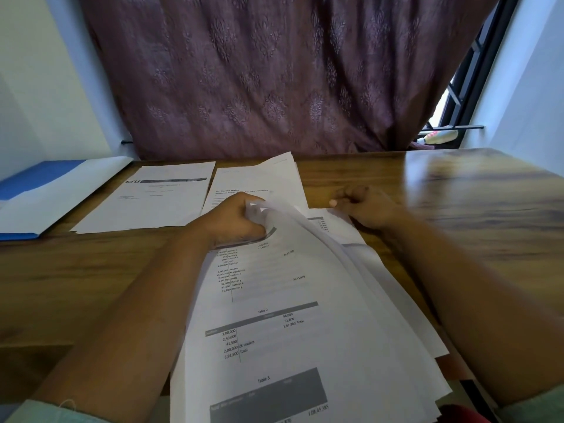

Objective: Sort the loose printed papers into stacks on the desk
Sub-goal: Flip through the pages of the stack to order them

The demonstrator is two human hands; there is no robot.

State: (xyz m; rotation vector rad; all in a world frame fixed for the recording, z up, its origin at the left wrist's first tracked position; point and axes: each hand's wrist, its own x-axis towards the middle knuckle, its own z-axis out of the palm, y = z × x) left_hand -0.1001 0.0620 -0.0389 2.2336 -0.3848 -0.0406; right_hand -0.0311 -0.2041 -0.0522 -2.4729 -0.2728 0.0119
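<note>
A home room: patterned curtain behind wooden desk.

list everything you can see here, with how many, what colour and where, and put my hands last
Bundle of printed papers: one fanned bundle, white with grey tables, near centre.
Sheet with sru header: top of one pile, white, far left of centre.
Text sheet pile: one, white, beside the sru pile.
Folder: one, blue and white, far left.
Desk: one, brown wood.
Curtain: one, purple, patterned, behind desk.
Window frame: one, dark, upper right.
Left hand: grips the bundle's top edge.
Right hand: blurred, on lower sheets.
</note>
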